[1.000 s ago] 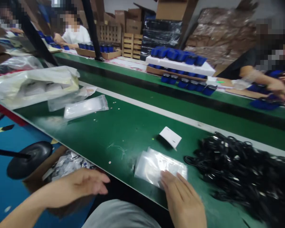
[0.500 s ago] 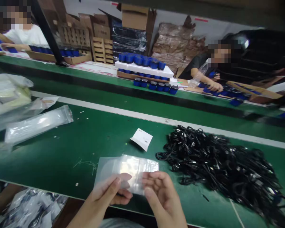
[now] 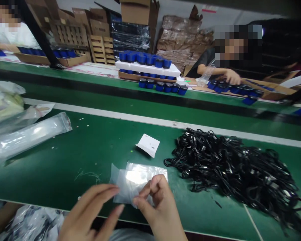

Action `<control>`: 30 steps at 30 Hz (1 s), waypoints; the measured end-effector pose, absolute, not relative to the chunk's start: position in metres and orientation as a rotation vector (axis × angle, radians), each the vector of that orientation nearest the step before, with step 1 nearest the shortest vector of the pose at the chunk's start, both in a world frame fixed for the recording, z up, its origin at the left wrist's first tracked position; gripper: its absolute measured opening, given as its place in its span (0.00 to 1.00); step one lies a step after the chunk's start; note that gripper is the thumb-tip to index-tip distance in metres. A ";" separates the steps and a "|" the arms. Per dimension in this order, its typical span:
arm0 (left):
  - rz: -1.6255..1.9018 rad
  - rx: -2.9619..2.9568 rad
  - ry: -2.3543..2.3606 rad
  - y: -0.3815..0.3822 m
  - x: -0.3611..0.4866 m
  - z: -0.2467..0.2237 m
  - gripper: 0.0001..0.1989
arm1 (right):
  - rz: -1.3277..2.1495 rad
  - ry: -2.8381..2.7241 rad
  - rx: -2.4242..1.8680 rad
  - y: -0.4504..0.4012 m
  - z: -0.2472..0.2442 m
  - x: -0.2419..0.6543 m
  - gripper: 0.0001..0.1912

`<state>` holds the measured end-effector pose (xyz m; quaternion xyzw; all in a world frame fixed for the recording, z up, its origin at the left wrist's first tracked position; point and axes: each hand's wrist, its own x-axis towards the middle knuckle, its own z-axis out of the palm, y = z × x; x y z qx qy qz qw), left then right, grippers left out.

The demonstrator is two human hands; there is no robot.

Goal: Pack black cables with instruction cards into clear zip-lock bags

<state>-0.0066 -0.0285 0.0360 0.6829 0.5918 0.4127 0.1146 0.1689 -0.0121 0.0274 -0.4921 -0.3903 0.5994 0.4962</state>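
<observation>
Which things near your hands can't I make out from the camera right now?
Head view:
Contents of the clear plastic bag: hidden by glare and the right hand.
Print on the white card: too small to read.
Plug ends in the black cable pile: tangled and too small.
Left hand: wrist cut off by the bottom edge.

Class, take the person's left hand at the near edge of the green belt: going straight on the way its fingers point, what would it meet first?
The clear plastic bag just past the fingertips of the left hand; from this head view, depth is unclear, and they may already touch.
</observation>
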 end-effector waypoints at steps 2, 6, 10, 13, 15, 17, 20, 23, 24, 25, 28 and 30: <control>1.030 2.088 1.598 -0.028 0.004 0.042 0.12 | 1.428 -0.990 -1.184 -0.013 0.027 0.164 0.19; 0.829 1.936 1.503 -0.022 0.015 0.045 0.09 | 1.393 -1.064 -1.205 -0.014 0.026 0.159 0.18; 0.784 1.764 1.411 -0.021 0.015 0.045 0.12 | 1.367 -1.141 -1.280 -0.013 0.027 0.158 0.18; 0.769 1.657 1.494 -0.021 0.015 0.047 0.18 | 1.355 -1.244 -1.291 -0.014 0.027 0.159 0.17; 0.760 1.625 1.524 -0.019 0.014 0.046 0.18 | 1.256 -1.386 -1.286 -0.017 0.025 0.159 0.14; 0.757 1.657 1.500 -0.017 0.014 0.043 0.15 | 1.021 -1.570 -1.279 -0.020 0.021 0.160 0.13; 0.810 1.780 1.488 -0.016 0.013 0.035 0.09 | 0.628 -1.764 -1.259 -0.024 0.014 0.161 0.16; 0.873 1.864 1.480 -0.015 0.016 0.027 0.06 | 0.452 -1.857 -1.231 -0.024 0.010 0.163 0.17; 0.875 1.885 1.467 -0.014 0.018 0.025 0.06 | 0.413 -1.886 -1.213 -0.023 0.010 0.164 0.17; 0.865 1.912 1.455 -0.013 0.020 0.023 0.08 | 0.369 -1.912 -1.194 -0.021 0.010 0.165 0.17; 0.806 2.048 1.440 -0.010 0.026 0.018 0.14 | 0.210 -1.975 -1.175 -0.015 0.013 0.168 0.14; 0.791 2.143 1.440 -0.008 0.027 0.016 0.15 | 0.120 -2.025 -1.224 -0.012 0.017 0.169 0.12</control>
